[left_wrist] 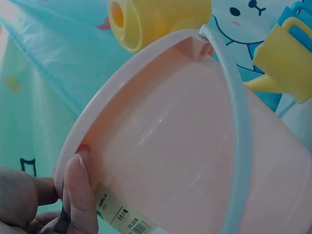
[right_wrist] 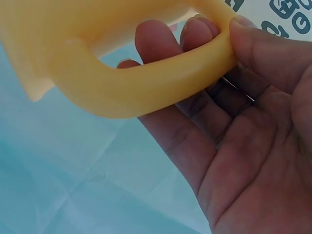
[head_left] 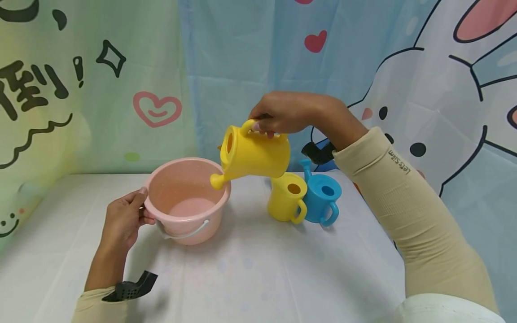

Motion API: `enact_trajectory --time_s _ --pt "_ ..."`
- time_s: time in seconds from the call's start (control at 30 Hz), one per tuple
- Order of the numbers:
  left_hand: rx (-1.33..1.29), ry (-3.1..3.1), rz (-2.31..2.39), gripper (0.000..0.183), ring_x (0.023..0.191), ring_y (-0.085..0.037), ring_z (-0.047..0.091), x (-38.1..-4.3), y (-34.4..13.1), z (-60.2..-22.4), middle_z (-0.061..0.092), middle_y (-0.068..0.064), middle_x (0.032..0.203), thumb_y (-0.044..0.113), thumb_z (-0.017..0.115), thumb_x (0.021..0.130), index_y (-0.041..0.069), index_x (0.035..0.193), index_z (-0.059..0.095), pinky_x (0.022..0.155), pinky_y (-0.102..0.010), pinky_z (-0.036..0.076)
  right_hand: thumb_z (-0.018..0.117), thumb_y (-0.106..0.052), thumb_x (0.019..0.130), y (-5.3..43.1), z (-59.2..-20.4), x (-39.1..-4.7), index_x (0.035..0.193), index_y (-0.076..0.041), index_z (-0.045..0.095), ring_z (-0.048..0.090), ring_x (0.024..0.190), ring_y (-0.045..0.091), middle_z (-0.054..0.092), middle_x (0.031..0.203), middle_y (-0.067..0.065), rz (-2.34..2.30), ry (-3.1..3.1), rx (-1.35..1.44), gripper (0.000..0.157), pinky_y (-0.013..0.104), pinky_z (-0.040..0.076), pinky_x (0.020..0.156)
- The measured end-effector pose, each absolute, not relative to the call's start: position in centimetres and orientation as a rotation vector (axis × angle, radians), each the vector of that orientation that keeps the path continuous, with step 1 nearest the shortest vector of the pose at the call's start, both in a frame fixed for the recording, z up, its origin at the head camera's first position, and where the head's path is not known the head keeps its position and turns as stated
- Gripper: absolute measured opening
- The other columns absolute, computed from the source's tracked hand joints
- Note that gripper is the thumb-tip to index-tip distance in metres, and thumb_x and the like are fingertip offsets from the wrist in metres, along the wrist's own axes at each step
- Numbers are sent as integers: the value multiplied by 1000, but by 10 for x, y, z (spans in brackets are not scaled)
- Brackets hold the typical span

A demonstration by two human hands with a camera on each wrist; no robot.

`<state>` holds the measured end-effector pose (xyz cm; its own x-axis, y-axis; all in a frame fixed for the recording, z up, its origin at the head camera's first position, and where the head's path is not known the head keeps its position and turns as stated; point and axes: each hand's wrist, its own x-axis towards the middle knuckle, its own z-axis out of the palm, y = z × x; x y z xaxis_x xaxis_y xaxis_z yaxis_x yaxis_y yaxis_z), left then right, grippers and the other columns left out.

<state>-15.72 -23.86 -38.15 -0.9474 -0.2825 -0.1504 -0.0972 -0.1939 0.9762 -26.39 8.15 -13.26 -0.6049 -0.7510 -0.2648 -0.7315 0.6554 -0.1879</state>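
A yellow watering can (head_left: 258, 154) hangs tipped on its side, its spout over the right rim of a pink bucket (head_left: 206, 231). My right hand (head_left: 282, 112) grips the can by its handle (right_wrist: 146, 90), fingers curled through the loop in the right wrist view. With my left hand (head_left: 124, 217) I pinch the bucket's left rim, thumb on one side and fingers on the other. The bucket stands on the table, slightly tilted, its pale handle (left_wrist: 239, 126) hanging down along the outside. Whether water leaves the spout cannot be made out.
Right of the bucket, a second yellow watering can (head_left: 278, 204) and a blue watering can (head_left: 317, 202) stand upright side by side on the white-covered table (head_left: 250, 278). Behind the table hangs a printed cloth (head_left: 230, 67). A paper label (left_wrist: 122, 214) sticks to the bucket.
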Motion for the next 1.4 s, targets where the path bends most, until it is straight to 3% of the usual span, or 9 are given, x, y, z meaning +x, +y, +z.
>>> enact_trajectory --time_s 0.8,1.03,1.4 --pt "461 -1898 -2313 67 49 -11 58 -157 -237 -382 60 -4 69 38 60 95 -7 141 42 49 -22 56 52 -18 103 93 -141 -268 113 -5 65 61 84 22 64 93 7 -168 2581 -1242 21 32 56 79" --pt "471 -1872 -2325 66 49 -11 57 -159 -238 -381 60 -4 70 37 62 95 -7 141 43 48 -22 55 55 -20 101 102 -148 -269 100 -5 66 59 78 20 64 84 7 -257 2613 -1286 19 30 54 72" --pt "474 -1865 -2320 63 49 -11 57 -159 -238 -382 60 -4 69 35 61 95 -8 138 44 47 -22 55 57 -21 101 124 -166 -279 105 -3 67 59 74 20 65 80 5 -436 2640 -1302 21 31 54 70"
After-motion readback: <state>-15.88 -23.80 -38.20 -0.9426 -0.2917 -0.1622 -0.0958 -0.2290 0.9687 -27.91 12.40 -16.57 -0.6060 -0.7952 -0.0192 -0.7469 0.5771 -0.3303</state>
